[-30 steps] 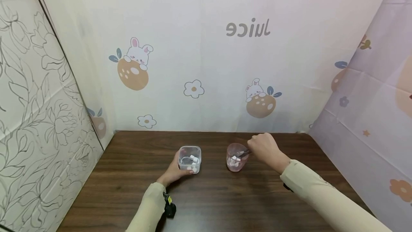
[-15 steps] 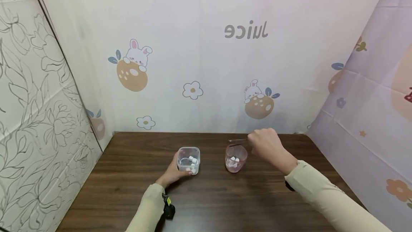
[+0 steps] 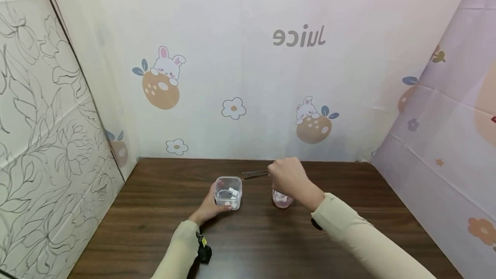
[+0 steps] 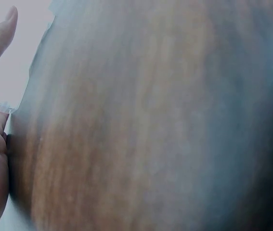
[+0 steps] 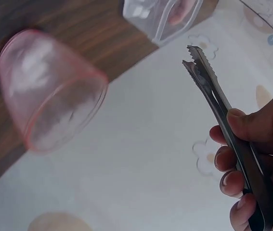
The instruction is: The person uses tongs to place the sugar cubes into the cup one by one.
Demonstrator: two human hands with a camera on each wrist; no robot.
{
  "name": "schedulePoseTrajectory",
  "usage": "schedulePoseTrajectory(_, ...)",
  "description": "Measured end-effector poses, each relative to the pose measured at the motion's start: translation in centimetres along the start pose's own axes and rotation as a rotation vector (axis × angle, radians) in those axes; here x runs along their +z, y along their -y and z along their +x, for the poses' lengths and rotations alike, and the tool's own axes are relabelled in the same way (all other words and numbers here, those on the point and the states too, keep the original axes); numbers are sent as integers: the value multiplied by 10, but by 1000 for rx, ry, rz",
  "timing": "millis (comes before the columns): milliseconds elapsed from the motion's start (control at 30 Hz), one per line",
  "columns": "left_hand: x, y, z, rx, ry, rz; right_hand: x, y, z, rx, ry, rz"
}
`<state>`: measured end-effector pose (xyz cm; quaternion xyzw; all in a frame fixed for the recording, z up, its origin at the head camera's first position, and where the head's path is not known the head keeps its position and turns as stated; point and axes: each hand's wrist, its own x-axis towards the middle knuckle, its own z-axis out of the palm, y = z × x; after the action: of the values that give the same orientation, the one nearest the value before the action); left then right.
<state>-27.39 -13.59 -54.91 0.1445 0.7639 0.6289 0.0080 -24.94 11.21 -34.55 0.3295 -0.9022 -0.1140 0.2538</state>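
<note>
My left hand [image 3: 208, 208] grips a clear square plastic container [image 3: 222, 185] with several small white cubes [image 3: 234, 192] inside. In the left wrist view the thumb [image 4: 0, 41] lies along the pale container. Metal tongs [image 5: 244, 159] with toothed tips are in my right hand [image 3: 292, 181], fingers curled round them. Their tips are slightly apart with nothing between them, pointing left just above the container's right rim. Below the right hand stands a pink see-through cup [image 5: 76, 72] with white cubes in it. The hand hides its upper part in the head view.
Container and cup stand on a dark wooden table [image 3: 248, 244]. A printed cloth [image 3: 240, 68] hangs along the table's back edge, with more cloth at the left and right.
The tongs have risen out of the pink cup and moved left towards the clear container with my right hand. My left hand and the container have stayed in place.
</note>
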Motion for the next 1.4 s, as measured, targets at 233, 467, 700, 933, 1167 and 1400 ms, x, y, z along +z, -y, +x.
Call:
schedulePoseTrajectory(233,-1,0,0,2,2,11,19,24,17,-22,91,-13)
schedulePoseTrajectory(467,-1,-25,-6,-9,19,-16,33,35,26,-24,106,-25)
schedulePoseTrajectory(700,-1,-37,-10,-19,33,5,42,42,29,-47,51,-73)
schedulePoseTrajectory(933,-1,-36,-10,-29,22,12,51,51,36,-36,44,-87)
schedulePoseTrajectory(1167,-2,-36,-9,-37,19,11,56,58,42,-11,85,-104)
schedulePoseTrajectory(1400,-2,-31,-7,-17,35,-44,60,64,45,-2,119,-108)
